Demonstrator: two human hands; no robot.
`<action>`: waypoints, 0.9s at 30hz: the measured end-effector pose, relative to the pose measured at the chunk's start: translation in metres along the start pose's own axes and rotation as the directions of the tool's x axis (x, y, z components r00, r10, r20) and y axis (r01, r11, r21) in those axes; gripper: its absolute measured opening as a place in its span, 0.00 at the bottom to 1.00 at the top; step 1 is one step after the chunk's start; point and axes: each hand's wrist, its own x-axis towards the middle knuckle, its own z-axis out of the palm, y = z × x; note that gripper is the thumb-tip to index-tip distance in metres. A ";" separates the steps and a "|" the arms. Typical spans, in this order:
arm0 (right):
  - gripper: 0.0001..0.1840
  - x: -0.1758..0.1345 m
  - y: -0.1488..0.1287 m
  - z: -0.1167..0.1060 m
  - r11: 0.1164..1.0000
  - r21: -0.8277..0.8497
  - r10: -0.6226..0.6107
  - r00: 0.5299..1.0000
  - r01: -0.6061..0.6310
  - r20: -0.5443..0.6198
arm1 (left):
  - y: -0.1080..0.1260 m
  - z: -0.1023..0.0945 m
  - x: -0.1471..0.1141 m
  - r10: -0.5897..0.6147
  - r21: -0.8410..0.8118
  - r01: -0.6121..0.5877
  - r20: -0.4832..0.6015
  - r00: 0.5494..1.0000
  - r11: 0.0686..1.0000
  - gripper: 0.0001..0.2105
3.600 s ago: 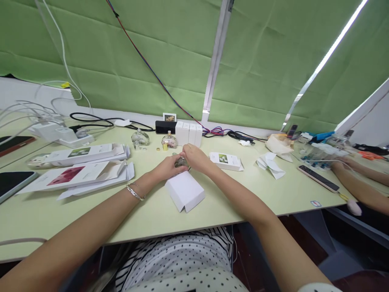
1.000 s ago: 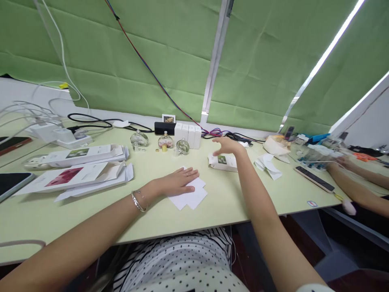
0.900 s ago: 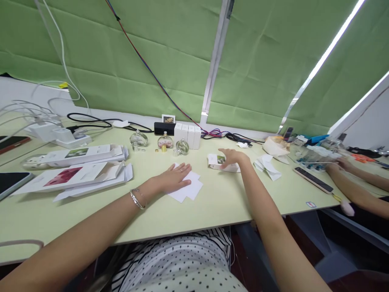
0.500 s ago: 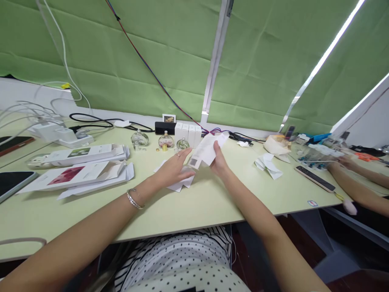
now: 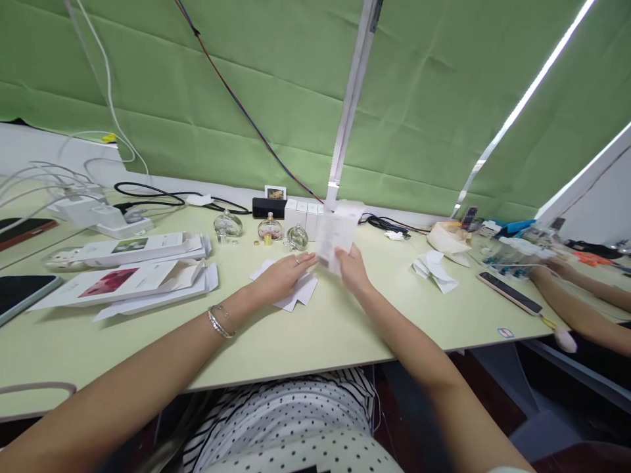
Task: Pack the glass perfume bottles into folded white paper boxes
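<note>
My right hand (image 5: pixel 353 268) grips the lower edge of a white cardboard box (image 5: pixel 338 230), held upright above the table and slightly blurred; small print shows on its side. My left hand (image 5: pixel 280 279), wearing a ring, stretches out flat, palm down, over a folded white cardboard piece (image 5: pixel 302 293) on the table. The hand partly covers that piece; whether it presses on it I cannot tell. Behind the hands stand three round glass perfume bottles: a clear one (image 5: pixel 227 224), a pinkish one (image 5: pixel 269 228) and a greenish one (image 5: pixel 297 236).
Flattened white boxes (image 5: pixel 148 279) lie at left, near a power strip (image 5: pixel 123 226) and a phone (image 5: pixel 24 295). Small white boxes (image 5: pixel 302 215) stand at the back. Crumpled paper (image 5: pixel 434 269) and another phone (image 5: pixel 510 292) lie at right, beside another person's arms (image 5: pixel 576 299).
My right hand has turned the white box from slanted to upright and brought it slightly left. My left hand has come away from the box and lies lower, over the folded cardboard.
</note>
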 end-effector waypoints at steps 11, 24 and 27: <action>0.20 -0.053 0.012 0.035 0.510 -0.531 0.035 0.600 0.677 0.799 | 0.015 -0.014 -0.001 -0.017 0.030 0.020 -0.087 0.996 0.999 0.13; 0.18 -0.019 0.033 0.054 0.562 -0.257 -0.244 0.455 0.786 0.856 | -0.006 -0.025 -0.005 -0.544 0.325 0.474 0.173 0.821 0.818 0.12; 0.16 0.003 0.034 0.037 0.620 -0.284 -0.413 0.612 0.731 0.675 | -0.008 -0.025 -0.005 -0.617 0.352 0.538 0.168 0.768 0.766 0.15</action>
